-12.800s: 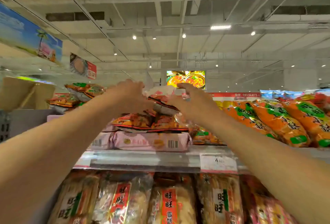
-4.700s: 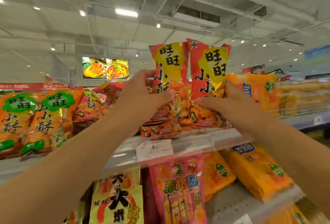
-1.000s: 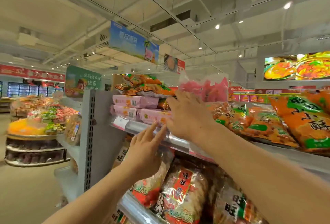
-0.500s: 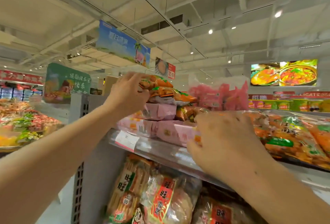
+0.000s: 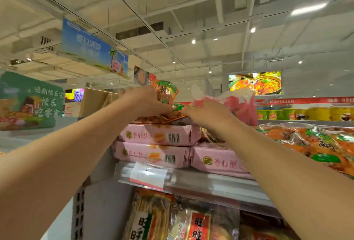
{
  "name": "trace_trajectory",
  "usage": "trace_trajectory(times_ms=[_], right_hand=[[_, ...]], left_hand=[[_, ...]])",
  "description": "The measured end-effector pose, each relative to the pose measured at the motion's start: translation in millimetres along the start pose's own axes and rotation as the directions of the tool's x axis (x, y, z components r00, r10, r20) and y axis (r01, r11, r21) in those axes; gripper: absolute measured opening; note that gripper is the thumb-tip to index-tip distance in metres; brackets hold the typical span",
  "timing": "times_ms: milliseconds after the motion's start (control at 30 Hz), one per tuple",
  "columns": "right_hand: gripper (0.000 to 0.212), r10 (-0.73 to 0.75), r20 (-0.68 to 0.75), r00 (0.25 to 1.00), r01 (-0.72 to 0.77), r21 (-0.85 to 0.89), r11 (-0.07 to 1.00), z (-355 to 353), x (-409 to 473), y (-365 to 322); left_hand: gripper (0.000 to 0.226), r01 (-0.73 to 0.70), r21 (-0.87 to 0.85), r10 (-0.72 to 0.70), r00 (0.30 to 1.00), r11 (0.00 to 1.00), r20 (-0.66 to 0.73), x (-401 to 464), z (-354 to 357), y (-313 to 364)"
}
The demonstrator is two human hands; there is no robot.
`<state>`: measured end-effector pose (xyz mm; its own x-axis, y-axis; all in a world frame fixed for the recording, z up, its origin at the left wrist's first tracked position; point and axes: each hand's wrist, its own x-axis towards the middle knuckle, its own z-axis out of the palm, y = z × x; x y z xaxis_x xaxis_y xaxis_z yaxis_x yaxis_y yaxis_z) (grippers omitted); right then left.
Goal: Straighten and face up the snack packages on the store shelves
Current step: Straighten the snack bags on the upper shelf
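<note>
Both my hands reach up to orange snack bags (image 5: 166,94) piled on top of a stack of pink packages (image 5: 159,135) on the top shelf (image 5: 201,182). My left hand (image 5: 141,101) grips the orange bags from the left; one bag stands up behind its fingers. My right hand (image 5: 206,114) pinches the flat orange bag's right edge. More pink packages (image 5: 216,161) lie under my right forearm. A pink bag (image 5: 241,105) stands behind my right hand.
Orange and green snack bags (image 5: 314,144) lie along the shelf to the right. Rice cracker packs (image 5: 153,218) fill the shelf below. A price label (image 5: 147,175) hangs on the shelf rail. A cardboard box (image 5: 95,101) sits at the far left, hanging signs above.
My right hand has risen from the pink packages at the shelf front to the orange bags on top. My left hand stays on those bags. The view has tilted upward.
</note>
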<state>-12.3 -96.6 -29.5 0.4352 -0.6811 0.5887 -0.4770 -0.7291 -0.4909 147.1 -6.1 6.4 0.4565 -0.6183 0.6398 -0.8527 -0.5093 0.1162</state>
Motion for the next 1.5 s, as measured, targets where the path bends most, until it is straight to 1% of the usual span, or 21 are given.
trace_trajectory(times_ms=[67, 133, 200, 233, 300, 333, 400, 467, 567, 700, 767, 833, 900, 933, 1033, 1133, 1200, 1267, 1367, 1433, 1500], right_hand=[[0.033, 0.011, -0.030, 0.999, -0.009, 0.056, 0.998, 0, -1, 0], [0.032, 0.016, -0.065, 0.998, -0.008, 0.117, 0.993, 0, -4, 0], [0.029, 0.037, -0.117, 0.992, -0.014, 0.192, 0.981, -3, -9, 1], [0.026, 0.046, -0.155, 0.987, -0.012, 0.215, 0.977, -5, -11, 2], [0.025, 0.037, -0.257, 0.966, 0.027, 0.240, 0.970, -11, -18, 7], [0.032, 0.028, -0.302, 0.953, 0.052, 0.255, 0.965, -14, -24, 9], [0.044, 0.008, -0.354, 0.935, 0.113, 0.320, 0.941, -22, -41, 18], [0.043, 0.001, -0.367, 0.930, 0.154, 0.392, 0.907, -30, -60, 29], [0.052, 0.027, -0.375, 0.926, 0.156, 0.447, 0.881, -44, -88, 50], [0.057, 0.108, -0.354, 0.929, 0.067, 0.447, 0.892, -76, -128, 83], [0.065, 0.167, -0.377, 0.911, 0.018, 0.441, 0.898, -101, -144, 98], [0.067, 0.183, -0.438, 0.880, -0.008, 0.372, 0.928, -126, -159, 113], [0.067, 0.140, -0.480, 0.866, -0.002, 0.277, 0.961, -147, -175, 128], [0.067, 0.125, -0.484, 0.866, -0.001, 0.247, 0.969, -157, -184, 137], [0.073, 0.114, -0.491, 0.864, -0.003, 0.222, 0.975, -189, -210, 168], [0.084, 0.094, -0.492, 0.865, -0.022, 0.151, 0.988, -224, -234, 205], [0.083, 0.103, -0.497, 0.862, -0.034, 0.147, 0.989, -251, -248, 230], [0.081, 0.102, -0.489, 0.866, -0.039, 0.138, 0.990, -281, -259, 253], [0.090, 0.090, -0.472, 0.877, -0.019, 0.153, 0.988, -325, -276, 286], [0.087, 0.082, -0.457, 0.886, 0.007, 0.189, 0.982, -349, -283, 305], [0.084, 0.081, -0.451, 0.889, 0.018, 0.209, 0.978, -367, -285, 322]], left_hand=[[0.066, -0.037, 0.029, 0.039, 0.997, 0.999, -0.060, 0, 3, 0], [0.061, -0.061, 0.001, 0.060, 0.983, 0.998, -0.171, -4, 9, -1], [0.058, -0.083, -0.117, 0.048, 0.961, 0.990, -0.273, -11, 14, -2], [0.057, -0.101, -0.210, 0.032, 0.950, 0.972, -0.309, -15, 16, -1], [0.055, -0.159, -0.423, -0.001, 0.935, 0.892, -0.354, -24, 18, 2], [0.054, -0.193, -0.502, -0.007, 0.930, 0.843, -0.369, -28, 18, 4], [0.053, -0.256, -0.604, 0.002, 0.921, 0.755, -0.388, -34, 18, 12], [0.054, -0.317, -0.651, 0.049, 0.917, 0.689, -0.396, -40, 18, 24], [0.052, -0.390, -0.677, 0.109, 0.901, 0.624, -0.419, -52, 25, 54], [0.052, -0.475, -0.698, 0.202, 0.875, 0.536, -0.440, -79, 41, 109], [0.054, -0.515, -0.699, 0.232, 0.854, 0.496, -0.465, -92, 43, 140], [0.058, -0.551, -0.712, 0.263, 0.834, 0.436, -0.484, -106, 43, 170], [0.070, -0.585, -0.729, 0.316, 0.809, 0.355, -0.496, -122, 40, 201], [0.076, -0.612, -0.716, 0.346, 0.787, 0.335, -0.511, -131, 38, 217], [0.081, -0.672, -0.657, 0.428, 0.734, 0.341, -0.527, -154, 31, 263], [0.077, -0.683, -0.671, 0.501, 0.704, 0.287, -0.503, -170, 29, 312], [0.071, -0.693, -0.674, 0.531, 0.683, 0.255, -0.501, -182, 24, 347], [0.068, -0.686, -0.688, 0.538, 0.681, 0.234, -0.496, -195, 16, 382], [0.063, -0.691, -0.678, 0.513, 0.689, 0.252, -0.512, -215, 9, 431], [0.057, -0.703, -0.663, 0.502, 0.683, 0.257, -0.530, -224, 6, 458], [0.055, -0.683, -0.687, 0.502, 0.698, 0.249, -0.511, -229, 1, 481]])
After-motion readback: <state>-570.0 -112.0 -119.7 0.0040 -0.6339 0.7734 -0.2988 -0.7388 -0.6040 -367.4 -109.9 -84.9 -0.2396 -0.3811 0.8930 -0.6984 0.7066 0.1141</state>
